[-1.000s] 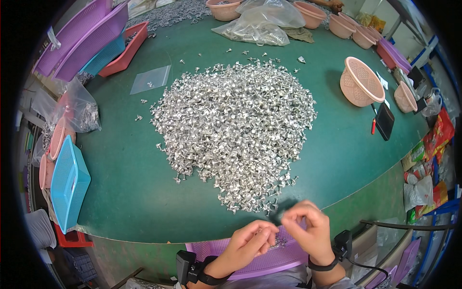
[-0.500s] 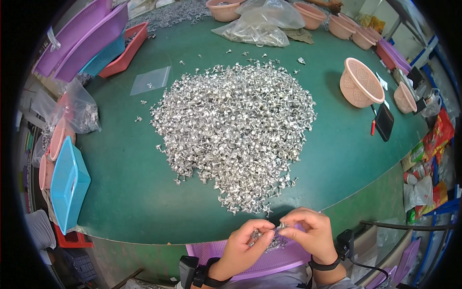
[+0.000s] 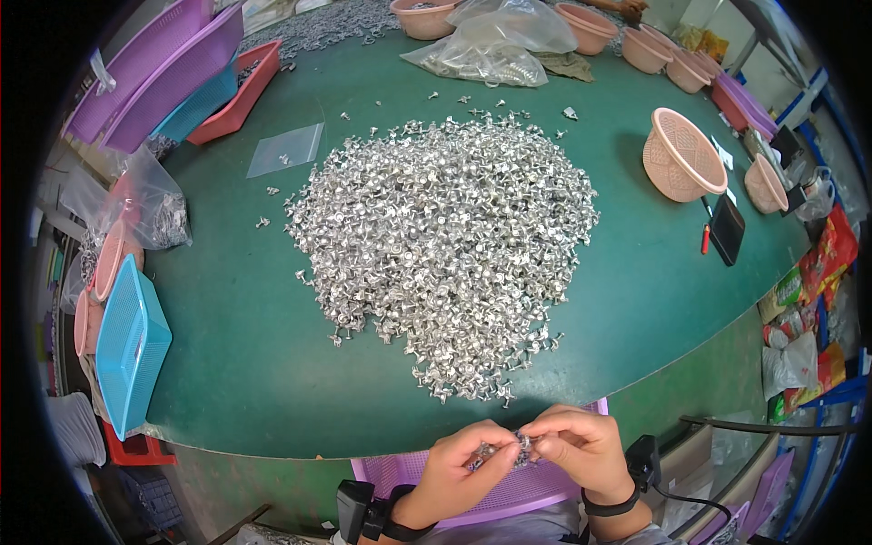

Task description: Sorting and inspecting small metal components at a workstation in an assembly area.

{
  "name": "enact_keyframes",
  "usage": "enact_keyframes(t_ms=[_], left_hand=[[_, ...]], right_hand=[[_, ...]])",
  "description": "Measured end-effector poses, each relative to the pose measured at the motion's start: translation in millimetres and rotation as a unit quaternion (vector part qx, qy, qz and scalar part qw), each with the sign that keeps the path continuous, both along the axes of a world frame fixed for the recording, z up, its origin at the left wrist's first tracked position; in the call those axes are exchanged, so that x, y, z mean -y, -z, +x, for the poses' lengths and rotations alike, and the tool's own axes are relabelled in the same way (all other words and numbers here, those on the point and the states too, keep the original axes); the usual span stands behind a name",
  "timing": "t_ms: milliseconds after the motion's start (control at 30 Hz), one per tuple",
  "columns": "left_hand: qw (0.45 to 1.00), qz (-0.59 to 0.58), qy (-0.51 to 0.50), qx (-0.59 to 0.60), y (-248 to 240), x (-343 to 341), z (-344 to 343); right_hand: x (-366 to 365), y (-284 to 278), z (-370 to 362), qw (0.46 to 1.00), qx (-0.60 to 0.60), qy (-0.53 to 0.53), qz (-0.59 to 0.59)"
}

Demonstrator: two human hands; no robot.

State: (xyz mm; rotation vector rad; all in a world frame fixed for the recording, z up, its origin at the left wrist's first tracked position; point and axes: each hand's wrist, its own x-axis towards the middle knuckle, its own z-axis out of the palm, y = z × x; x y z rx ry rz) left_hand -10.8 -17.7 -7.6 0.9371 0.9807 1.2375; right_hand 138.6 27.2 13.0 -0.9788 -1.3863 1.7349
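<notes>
My left hand (image 3: 470, 468) is curled around several small shiny metal parts, with its thumb and forefinger brought together at the tips. Fingertips of my right hand (image 3: 584, 452) pinch a small metal part (image 3: 524, 443) right beside the left fingertips. Both hands hover over a purple plastic basket (image 3: 427, 509) at the table's near edge; more metal parts lie in it, partly hidden by the hands. Beyond them a large pile of the same silvery, winged metal parts (image 3: 445, 236) covers the middle of the green table (image 3: 254, 363).
A peach basket (image 3: 677, 168), a red-handled tool (image 3: 705, 239) and a dark flat object (image 3: 727, 232) are on the right. At left stand a blue basket (image 3: 136, 350) and stacked purple baskets (image 3: 168, 82). A clear plastic bag (image 3: 495, 45) lies at the back.
My right hand has lowered slightly and its fingertips have come closer to my left hand's. The left hand stays nearly in place, and the pile looks the same.
</notes>
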Motion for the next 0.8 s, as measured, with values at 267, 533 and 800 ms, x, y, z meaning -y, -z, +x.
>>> enact_keyframes(t_ms=[267, 533, 800], left_hand=[[1.000, 0.013, 0.004, -0.025, -1.7, -1.2, -3.1], [0.999, -0.015, -0.014, -0.025, -4.7, -1.7, -1.8], [0.999, -0.039, -0.011, 0.021, -0.7, -0.7, -2.8]], right_hand=[[2.6, 0.5, 1.1, 0.993, -0.080, -0.007, -0.091], [2.1, 1.7, 1.4, 0.990, -0.115, -0.010, -0.085], [0.7, 2.7, 1.3, 0.990, -0.121, -0.015, -0.077]])
